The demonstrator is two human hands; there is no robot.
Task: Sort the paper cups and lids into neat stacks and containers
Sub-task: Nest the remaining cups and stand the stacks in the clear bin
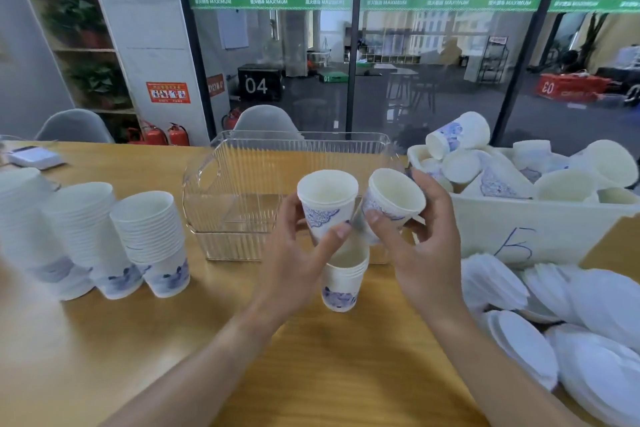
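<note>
My left hand [298, 253] grips an upright white paper cup with blue print [325, 204] above the table's middle. My right hand [426, 246] holds a second such cup [391, 198], tilted with its mouth up and to the left, right beside the first. Below them a short stack of nested cups [343, 284] stands on the wooden table [311, 374]. Three tall cup stacks [152, 239] stand at the left. A white bin [519, 229] at the right is piled with loose cups [457, 135]. White lids [554, 322] lie heaped at the right front.
A clear ribbed plastic container [249, 166] sits just behind my hands. A small white device [33, 158] lies at the far left edge. Grey chairs [265, 120] stand behind the table, with a glass wall beyond them.
</note>
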